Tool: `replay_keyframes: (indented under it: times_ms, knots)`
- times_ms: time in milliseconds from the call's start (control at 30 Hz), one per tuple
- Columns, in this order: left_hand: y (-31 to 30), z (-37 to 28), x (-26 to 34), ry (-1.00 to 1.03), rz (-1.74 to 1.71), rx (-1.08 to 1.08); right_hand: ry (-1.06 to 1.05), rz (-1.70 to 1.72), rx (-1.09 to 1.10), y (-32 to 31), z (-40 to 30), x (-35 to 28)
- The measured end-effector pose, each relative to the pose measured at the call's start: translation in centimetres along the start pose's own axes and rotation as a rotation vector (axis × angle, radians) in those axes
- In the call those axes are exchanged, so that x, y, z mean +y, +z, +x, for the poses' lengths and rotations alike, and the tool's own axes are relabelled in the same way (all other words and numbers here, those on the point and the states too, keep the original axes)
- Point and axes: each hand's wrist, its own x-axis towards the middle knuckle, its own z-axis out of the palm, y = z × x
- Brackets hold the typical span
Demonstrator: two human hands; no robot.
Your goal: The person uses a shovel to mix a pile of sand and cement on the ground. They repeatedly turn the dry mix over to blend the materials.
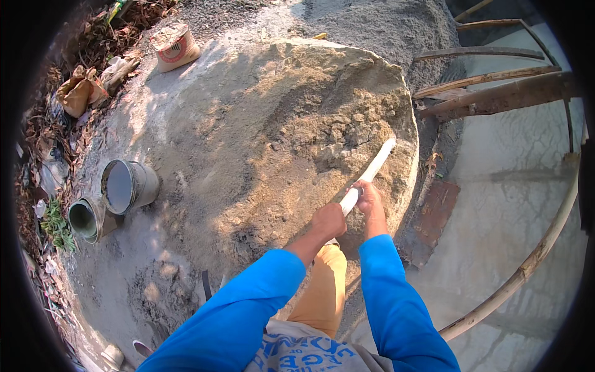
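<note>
My left hand (329,220) and my right hand (370,197) are both closed around a pale, smooth wooden tool handle (377,160). The right hand grips slightly farther along it than the left. Slanting up and to the right, the handle reaches a heap of sandy mix (341,132) with lumps and loose crumbs. Whatever head the tool has cannot be seen at the far end. My leg in tan trousers (325,288) is below my hands, and the heap's pale crusted edge (415,139) curves past on the right.
Left of the heap stand a bucket of greyish liquid (151,186) and a smaller pail (104,218). A printed bag (177,53) sits at the upper left, before leaf litter and rubbish (51,116). Wooden poles (488,79) and a concrete wall (511,204) border the right; gravel (381,28) lies behind.
</note>
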Motion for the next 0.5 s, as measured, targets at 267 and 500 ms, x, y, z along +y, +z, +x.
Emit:
replay_keyframes:
  times_ms: [267, 500]
  knots:
    - [-0.7, -9.0, -12.9, -0.2, -0.041, 0.025, 0.248, -0.196, 0.063, 7.9, -4.0, 17.6]
    - [-3.2, -23.3, -20.8, -0.28, -0.073, 0.037, 0.334, -0.228, -0.08, 10.3, -14.8, 26.0]
